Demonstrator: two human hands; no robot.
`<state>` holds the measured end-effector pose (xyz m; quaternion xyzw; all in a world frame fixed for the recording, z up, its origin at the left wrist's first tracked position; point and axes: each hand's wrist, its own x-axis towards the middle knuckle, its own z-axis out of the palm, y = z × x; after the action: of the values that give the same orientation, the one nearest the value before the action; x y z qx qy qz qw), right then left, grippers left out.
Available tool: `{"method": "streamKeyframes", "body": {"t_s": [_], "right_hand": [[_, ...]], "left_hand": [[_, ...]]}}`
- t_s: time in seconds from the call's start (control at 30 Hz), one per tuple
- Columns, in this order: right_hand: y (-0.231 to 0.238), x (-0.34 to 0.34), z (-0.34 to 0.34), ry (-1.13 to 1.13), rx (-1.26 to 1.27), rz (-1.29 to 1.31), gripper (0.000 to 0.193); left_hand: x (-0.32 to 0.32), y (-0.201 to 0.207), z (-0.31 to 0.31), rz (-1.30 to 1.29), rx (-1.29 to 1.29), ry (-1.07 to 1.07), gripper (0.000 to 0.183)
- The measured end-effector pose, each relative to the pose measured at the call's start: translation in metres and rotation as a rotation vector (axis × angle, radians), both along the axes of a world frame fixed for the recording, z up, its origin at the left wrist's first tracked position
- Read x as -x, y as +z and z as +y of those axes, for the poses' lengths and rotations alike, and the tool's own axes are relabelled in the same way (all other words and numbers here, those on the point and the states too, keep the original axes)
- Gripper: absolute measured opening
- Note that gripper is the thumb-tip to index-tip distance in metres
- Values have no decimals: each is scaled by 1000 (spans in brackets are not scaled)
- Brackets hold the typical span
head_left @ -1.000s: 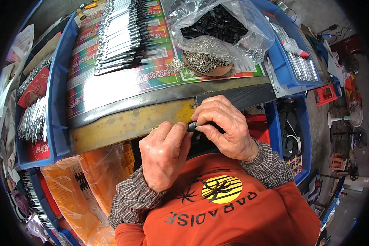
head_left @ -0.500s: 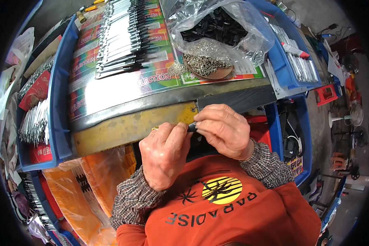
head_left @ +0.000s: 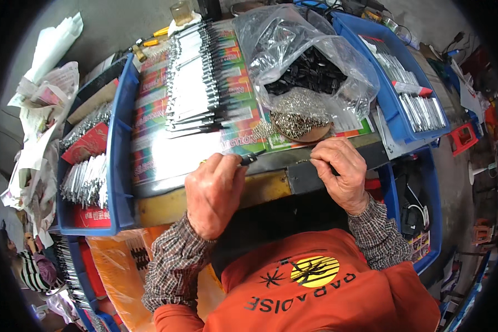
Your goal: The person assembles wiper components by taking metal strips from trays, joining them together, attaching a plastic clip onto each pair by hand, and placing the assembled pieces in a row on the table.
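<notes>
My left hand [head_left: 213, 193] is closed on a small black plastic part [head_left: 251, 157], whose tip points to the right over the table's near edge. To its right and a short way apart, my right hand [head_left: 342, 170] is pinched, thumb against fingertips. A tiny metallic-looking bit shows at those fingertips, too small to name. Beyond the right hand, a round brown dish [head_left: 314, 134] holds a heap of small brass-coloured metal pieces [head_left: 296, 123], some spilled to its left. Behind it, an open clear plastic bag [head_left: 257, 55] holds many black parts [head_left: 310, 72] similar to the held one.
A row of slim silver-and-black pieces [head_left: 193, 83] lies on the colourful printed mat [head_left: 149, 141]. Blue bins [head_left: 122, 144] with metal strips flank the table on the left, and another blue bin [head_left: 395, 113] on the right. An orange plastic-lined crate [head_left: 113, 265] stands below.
My hands have moved apart: the right went right, the left slightly left, keeping the black part. The head view has shifted, so the table sits further right and lower.
</notes>
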<state>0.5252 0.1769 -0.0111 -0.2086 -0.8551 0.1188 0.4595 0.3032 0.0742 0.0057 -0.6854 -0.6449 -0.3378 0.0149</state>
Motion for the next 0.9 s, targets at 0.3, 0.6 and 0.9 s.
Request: {"method": "streamKeyframes", "body": {"t_s": [0.3,0.6,0.9], "right_hand": [[-8,2,6,34,99,21,14],[-6,2,6,45,96,-10,19],[-7,-2,4,48,139,-61,23]], "left_hand": [[78,13,69,161,-35,114,18],[128,1,166,230,-154,258,15],[166,0,236,328,-111,306,15]]}}
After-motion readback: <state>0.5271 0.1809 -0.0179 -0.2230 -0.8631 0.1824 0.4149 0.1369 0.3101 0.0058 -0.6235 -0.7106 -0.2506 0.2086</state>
